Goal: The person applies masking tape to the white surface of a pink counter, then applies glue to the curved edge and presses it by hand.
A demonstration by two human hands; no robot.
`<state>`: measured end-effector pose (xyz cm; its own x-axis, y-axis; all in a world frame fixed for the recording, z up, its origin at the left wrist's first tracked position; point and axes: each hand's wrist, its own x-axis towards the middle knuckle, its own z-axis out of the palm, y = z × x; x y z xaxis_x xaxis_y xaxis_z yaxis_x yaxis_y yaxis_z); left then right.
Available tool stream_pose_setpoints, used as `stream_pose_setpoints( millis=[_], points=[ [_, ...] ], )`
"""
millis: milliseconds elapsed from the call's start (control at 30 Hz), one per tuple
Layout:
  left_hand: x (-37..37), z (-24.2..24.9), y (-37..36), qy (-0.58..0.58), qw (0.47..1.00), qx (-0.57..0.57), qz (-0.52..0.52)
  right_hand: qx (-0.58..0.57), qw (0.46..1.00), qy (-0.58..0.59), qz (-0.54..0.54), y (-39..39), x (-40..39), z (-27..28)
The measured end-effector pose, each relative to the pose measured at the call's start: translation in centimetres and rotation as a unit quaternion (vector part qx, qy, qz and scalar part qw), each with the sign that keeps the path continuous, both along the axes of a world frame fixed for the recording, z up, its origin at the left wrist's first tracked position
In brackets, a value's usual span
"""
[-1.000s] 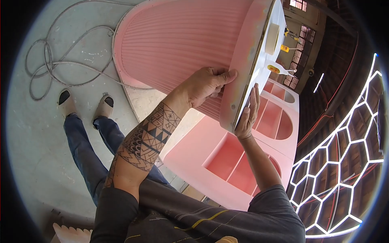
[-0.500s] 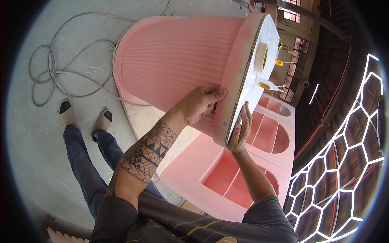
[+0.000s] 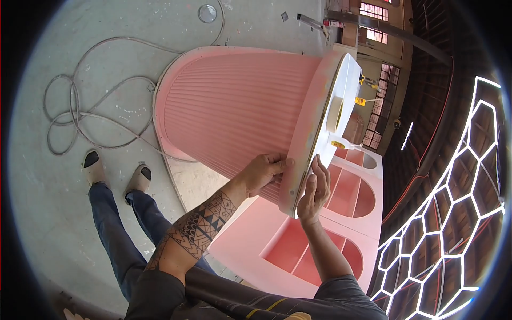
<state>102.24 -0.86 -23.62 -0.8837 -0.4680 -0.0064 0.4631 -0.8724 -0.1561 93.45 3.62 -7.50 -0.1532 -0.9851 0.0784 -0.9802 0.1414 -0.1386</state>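
Note:
A large round pink counter with ribbed sides (image 3: 234,106) stands in front of me, topped by a white surface (image 3: 344,85) edged with a thin gold strip. My left hand (image 3: 262,172), on a tattooed arm, grips the plain pink rim band just under the top, thumb and fingers curled on it. My right hand (image 3: 312,186) lies against the gold edge from the top side, fingers stretched out and pressed to it. The two hands sit close together on either side of the edge. A tape roll (image 3: 335,114) and a yellow-labelled bottle (image 3: 341,144) rest on the white top.
A pink shelf unit with arched openings (image 3: 325,224) lies beside the counter. A grey cable (image 3: 80,112) is looped on the concrete floor near my feet (image 3: 140,178). Lit hexagonal frames (image 3: 448,213) fill the right side.
Both hands have slid along the counter's rim toward its near end, staying on either side of the edge. The view has shifted, showing more floor.

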Motion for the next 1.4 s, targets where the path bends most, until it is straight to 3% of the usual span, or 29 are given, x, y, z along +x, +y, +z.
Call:
stream_pose_setpoints(
  millis=[400,467,600,733,800,833,900,933,1000,1033,1100,1133,1200,1233,1300,1400],
  points=[
    [-0.4,0.1,0.6,-0.040,0.999,-0.013,0.004,-0.050,0.997,-0.025,-0.048,0.6,0.1,-1.7],
    [0.5,0.3,0.2,-0.110,0.994,-0.021,0.000,-0.049,0.997,-0.027,-0.053,0.5,0.6,-1.5],
    [0.8,-0.4,0.3,-0.128,0.989,-0.066,-0.021,-0.067,0.992,-0.076,-0.077,0.5,1.0,-1.7],
    [2.6,0.4,-0.3,-0.252,0.965,-0.066,-0.040,-0.028,0.984,-0.124,-0.123,1.1,1.9,-0.1],
    [3.6,1.5,-0.6,-0.385,0.912,-0.134,-0.043,-0.023,0.982,-0.131,-0.135,2.7,2.2,-0.1],
    [4.1,2.0,-0.5,-0.392,0.903,-0.166,-0.054,-0.004,0.981,-0.133,-0.139,4.0,2.5,-0.2],
    [4.3,2.1,-0.2,-0.529,0.792,-0.300,0.053,-0.090,0.973,-0.103,-0.183,8.2,2.8,-0.9],
    [4.3,2.6,-0.5,-0.528,0.783,-0.326,0.050,-0.145,0.964,-0.059,-0.215,10.7,2.9,-1.5],
    [4.1,3.6,-1.0,-0.615,0.584,-0.503,0.165,-0.254,0.902,-0.048,-0.345,14.5,2.5,-3.6],
    [3.9,4.1,-1.4,-0.609,0.573,-0.523,0.165,-0.268,0.893,-0.057,-0.358,16.1,1.6,-4.5],
    [3.1,5.1,-2.6,-0.615,0.555,-0.544,0.136,-0.248,0.764,-0.127,-0.582,18.2,-0.5,-6.3],
    [2.9,5.2,-3.2,-0.609,0.543,-0.562,0.138,-0.260,0.752,-0.139,-0.589,18.3,-1.2,-6.9],
    [2.6,5.4,-3.9,-0.618,0.462,-0.628,0.099,-0.352,0.647,-0.367,-0.569,18.4,-2.8,-7.8],
    [2.5,5.5,-3.9,-0.612,0.449,-0.643,0.103,-0.340,0.653,-0.401,-0.545,18.3,-3.1,-8.0],
    [2.7,6.2,-4.1,-0.623,0.498,-0.597,0.087,-0.383,0.632,-0.413,-0.533,17.1,-2.7,-8.5],
    [2.8,8.7,-3.7,-0.634,0.489,-0.591,0.100,-0.452,0.584,-0.449,-0.503,16.3,-2.7,-9.8]
  ],
)
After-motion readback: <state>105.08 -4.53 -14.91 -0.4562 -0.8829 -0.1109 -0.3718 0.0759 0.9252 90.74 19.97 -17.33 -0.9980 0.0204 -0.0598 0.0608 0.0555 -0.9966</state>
